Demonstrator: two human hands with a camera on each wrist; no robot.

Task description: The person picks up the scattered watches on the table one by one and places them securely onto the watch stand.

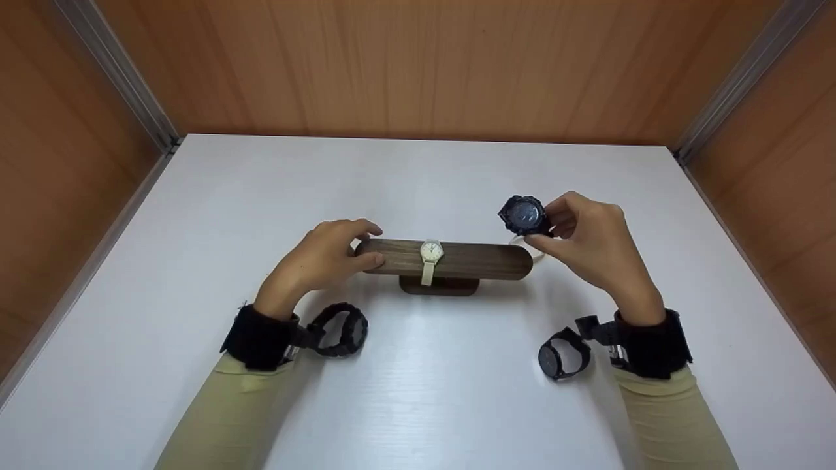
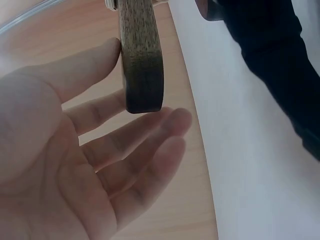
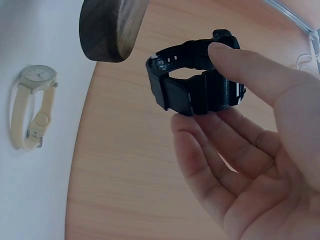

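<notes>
A dark wooden watch stand (image 1: 477,260) stands mid-table, its bar carrying a cream watch (image 1: 431,252). My left hand (image 1: 375,245) holds the bar's left end (image 2: 142,65), thumb on one face and fingers on the other. My right hand (image 1: 541,225) pinches a black watch (image 1: 522,215) just above and beyond the bar's right end. In the right wrist view the thumb lies on the black watch (image 3: 195,85) with the fingers under it, next to the bar's end (image 3: 110,27).
A second cream watch (image 3: 32,107) lies on the white table (image 1: 418,176) behind the bar's right end. One black watch (image 1: 339,329) lies by my left wrist, another (image 1: 562,352) by my right. Wooden walls close in three sides.
</notes>
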